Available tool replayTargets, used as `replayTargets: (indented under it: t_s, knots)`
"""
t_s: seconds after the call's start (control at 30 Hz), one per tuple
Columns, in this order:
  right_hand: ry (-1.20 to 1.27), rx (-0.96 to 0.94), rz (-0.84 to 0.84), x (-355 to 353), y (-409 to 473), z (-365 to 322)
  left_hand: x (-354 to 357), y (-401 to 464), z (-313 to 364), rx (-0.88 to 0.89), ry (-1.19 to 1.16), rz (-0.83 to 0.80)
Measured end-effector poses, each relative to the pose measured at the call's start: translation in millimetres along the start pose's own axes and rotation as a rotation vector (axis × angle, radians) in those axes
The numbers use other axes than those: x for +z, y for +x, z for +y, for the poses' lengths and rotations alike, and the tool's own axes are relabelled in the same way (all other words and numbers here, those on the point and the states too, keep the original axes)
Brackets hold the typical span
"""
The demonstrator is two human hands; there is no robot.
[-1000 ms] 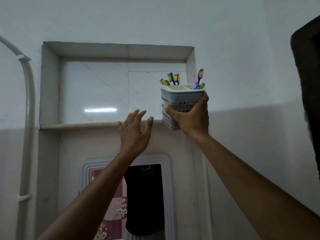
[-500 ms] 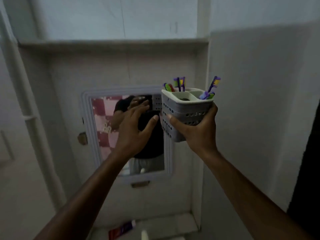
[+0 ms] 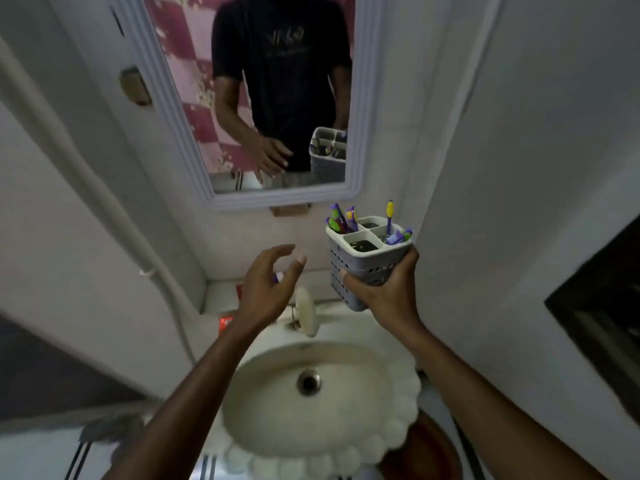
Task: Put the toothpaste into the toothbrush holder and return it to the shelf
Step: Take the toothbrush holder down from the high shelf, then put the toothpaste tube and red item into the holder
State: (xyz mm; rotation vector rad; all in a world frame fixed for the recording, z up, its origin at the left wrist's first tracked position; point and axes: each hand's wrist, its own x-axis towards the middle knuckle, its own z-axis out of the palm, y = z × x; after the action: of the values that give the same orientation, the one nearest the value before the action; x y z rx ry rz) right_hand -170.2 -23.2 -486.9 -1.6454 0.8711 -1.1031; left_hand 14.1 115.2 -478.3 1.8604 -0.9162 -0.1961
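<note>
Head view: your right hand (image 3: 384, 292) grips the grey perforated toothbrush holder (image 3: 367, 258) right of centre, upright, four compartments, toothbrushes (image 3: 343, 220) in two. Your left hand (image 3: 266, 289) hovers open and empty at centre, hiding most of the toothpaste (image 3: 240, 292) on the ledge behind the basin (image 3: 311, 386).

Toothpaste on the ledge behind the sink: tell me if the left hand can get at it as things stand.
Probably yes. The left hand is open and empty, hovering right over the toothpaste, which it mostly hides. Nothing seems to lie between them; the right hand holds the toothbrush holder off to the side.
</note>
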Motion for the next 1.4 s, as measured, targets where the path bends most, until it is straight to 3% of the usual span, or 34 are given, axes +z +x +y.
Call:
replayTargets:
  t_s: [0.17,0.3,0.43,0.63,0.8,1.03,1.23,1.33,1.4]
  knots:
    - [-0.135,0.145,-0.049,9.4,-37.8,77.3,17.5,-37.5,-85.9,-0.232,-0.007,-0.07]
    - [-0.411,0.247,-0.028,19.8,-55.4,112.8,21.1,-51.6,-122.5,-0.392,0.041,-0.086]
    - [-0.439,0.302,-0.018,38.0,-60.3,128.4,25.8,-48.6,-144.5,-0.352,0.159,-0.144]
    - [-0.367,0.341,-0.013,63.5,-48.1,137.3,16.8,-21.3,-170.7,-0.171,0.617,-0.368]
    - [-0.373,0.379,-0.04,75.2,-52.0,146.7,12.0,-8.0,-184.5,-0.233,0.819,-0.534]
    - [-0.313,0.378,-0.099,69.2,-64.4,149.7,12.7,-1.0,-191.9,-0.254,0.923,-0.596]
    - [-0.267,0.363,-0.173,56.6,-62.7,150.9,3.3,-0.4,-184.0,-0.354,0.706,-0.458]
    - [-0.249,0.365,-0.201,51.8,-61.8,152.7,-13.0,8.7,-159.1,-0.509,0.214,-0.264]
    - [-0.241,0.389,-0.214,49.9,-61.9,154.3,-26.8,21.2,-136.4,-0.48,0.0,-0.187]
